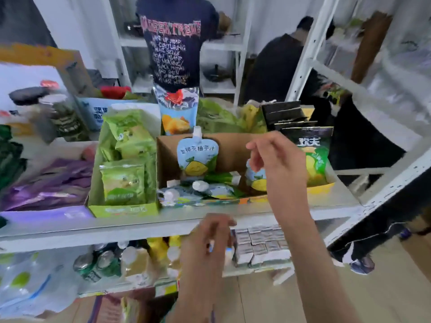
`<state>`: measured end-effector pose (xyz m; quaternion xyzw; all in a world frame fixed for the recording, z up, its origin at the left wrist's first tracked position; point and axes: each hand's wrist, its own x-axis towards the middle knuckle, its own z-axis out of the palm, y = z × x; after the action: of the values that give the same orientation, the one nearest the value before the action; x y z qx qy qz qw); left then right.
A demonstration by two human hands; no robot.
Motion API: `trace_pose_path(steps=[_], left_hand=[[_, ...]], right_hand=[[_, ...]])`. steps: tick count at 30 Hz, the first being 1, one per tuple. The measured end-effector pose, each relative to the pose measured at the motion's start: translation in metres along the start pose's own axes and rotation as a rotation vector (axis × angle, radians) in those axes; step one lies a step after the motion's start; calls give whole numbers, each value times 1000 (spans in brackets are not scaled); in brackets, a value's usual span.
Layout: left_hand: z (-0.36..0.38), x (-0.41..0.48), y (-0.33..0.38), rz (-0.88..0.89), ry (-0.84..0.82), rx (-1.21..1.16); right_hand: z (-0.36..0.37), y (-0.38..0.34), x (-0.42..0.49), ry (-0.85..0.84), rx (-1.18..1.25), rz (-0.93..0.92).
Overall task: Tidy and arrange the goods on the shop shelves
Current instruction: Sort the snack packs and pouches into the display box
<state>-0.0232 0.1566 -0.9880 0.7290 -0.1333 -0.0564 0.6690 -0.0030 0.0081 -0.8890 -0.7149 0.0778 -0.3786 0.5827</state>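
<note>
A cardboard display box (233,148) on the upper shelf holds light blue spouted drink pouches. One pouch (197,157) stands against its back wall, and several lie flat at the front (198,192). Another pouch (256,180) stands at the box's right end. My right hand (277,159) hovers over it, fingers loosely curled and thumb apart, fingertips at the pouch's top. My left hand (210,238) is lower, in front of the shelf edge, blurred. Its fingers curl round a small white and blue item (229,251).
A green box of green snack bags (126,173) stands left of the pouches, with purple packs (51,183) further left. A black and green chip bag (314,155) is on the right. The lower shelf holds cans (98,262), bottles and small cartons (261,243). Two people stand behind the shelf.
</note>
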Motion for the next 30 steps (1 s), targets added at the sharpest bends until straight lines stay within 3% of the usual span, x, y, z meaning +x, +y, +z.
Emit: trace_pose_path(steps=[5, 12, 20, 25, 30], left_hand=[[-11, 48, -15, 429, -37, -89], [-23, 46, -58, 709, -76, -94], [-36, 50, -72, 810, -36, 108], [-35, 49, -68, 786, -69, 264], [-47, 37, -56, 652, -194, 354]], right_hand=[[15, 31, -32, 61, 2, -284], [33, 79, -78, 110, -38, -461], [34, 107, -118, 183, -158, -480], [2, 96, -127, 163, -355, -404], [-25, 78, -141, 98, -480, -319]])
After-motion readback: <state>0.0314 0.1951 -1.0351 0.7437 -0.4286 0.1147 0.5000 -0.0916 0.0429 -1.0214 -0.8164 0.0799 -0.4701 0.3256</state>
